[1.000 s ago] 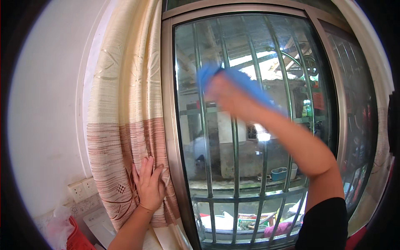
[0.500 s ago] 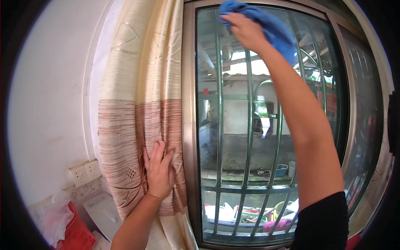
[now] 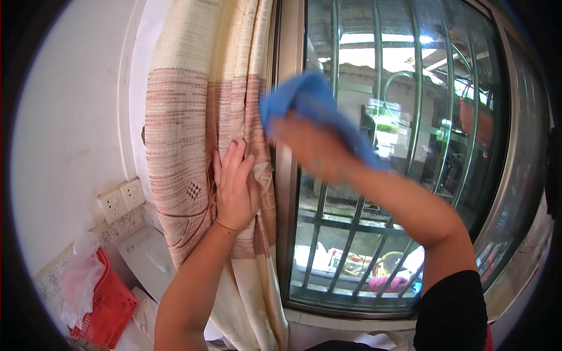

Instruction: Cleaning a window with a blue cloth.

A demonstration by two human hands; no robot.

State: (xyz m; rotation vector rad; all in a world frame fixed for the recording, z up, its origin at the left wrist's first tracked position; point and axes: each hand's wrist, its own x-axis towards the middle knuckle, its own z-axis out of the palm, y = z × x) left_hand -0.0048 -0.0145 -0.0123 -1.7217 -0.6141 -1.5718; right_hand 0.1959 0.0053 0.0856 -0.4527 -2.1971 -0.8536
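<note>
Blue cloth (image 3: 316, 96) clutched in right hand (image 3: 310, 146), before window frame (image 3: 287, 234), left upright; left hand (image 3: 236, 190) flat on curtain (image 3: 178, 111), hands apart.
Curtain bunched beside frame; bars (image 3: 417, 88) behind glass (image 3: 357, 76). Lower left: red basket (image 3: 114, 307), plastic bag (image 3: 82, 278) over its rim, contents unclear.

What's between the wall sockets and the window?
In the head view, the curtain hangs between the wall sockets and the window, with the left hand on it.
</note>
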